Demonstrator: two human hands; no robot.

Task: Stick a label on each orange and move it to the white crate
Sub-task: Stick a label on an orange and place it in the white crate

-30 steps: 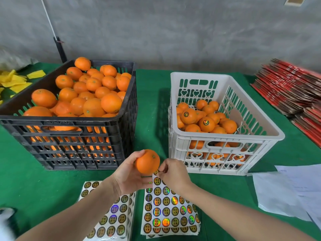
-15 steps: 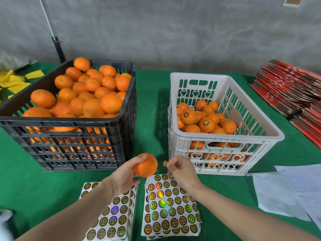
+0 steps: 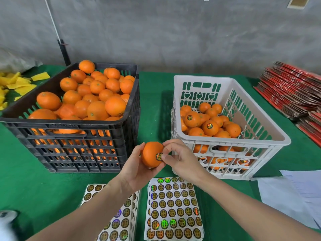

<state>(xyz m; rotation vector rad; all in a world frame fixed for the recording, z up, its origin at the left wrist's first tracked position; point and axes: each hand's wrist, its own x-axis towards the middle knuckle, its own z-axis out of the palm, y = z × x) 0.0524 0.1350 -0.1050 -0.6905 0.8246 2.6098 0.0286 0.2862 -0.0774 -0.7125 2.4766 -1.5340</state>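
head view: left hand (image 3: pixel 137 169) cups the orange (image 3: pixel 150 154), fingers curled round it, at 8 o'clock of the white crate (image 3: pixel 234 141); right hand (image 3: pixel 184 159) curls over its top, thumb pressing the label (image 3: pixel 159 156) on. firm, light, smooth-skinned, i judge: grip round its middle

The sticker sheets (image 3: pixel 174 207), in front of the white crate (image 3: pixel 231 143), bear round black-and-gold labels with four characters in two rows, too small to read. An identical label (image 3: pixel 159 156) is on the orange (image 3: pixel 150 159) left of that crate. Embossed lettering on the black crate (image 3: pixel 69 148) is illegible.
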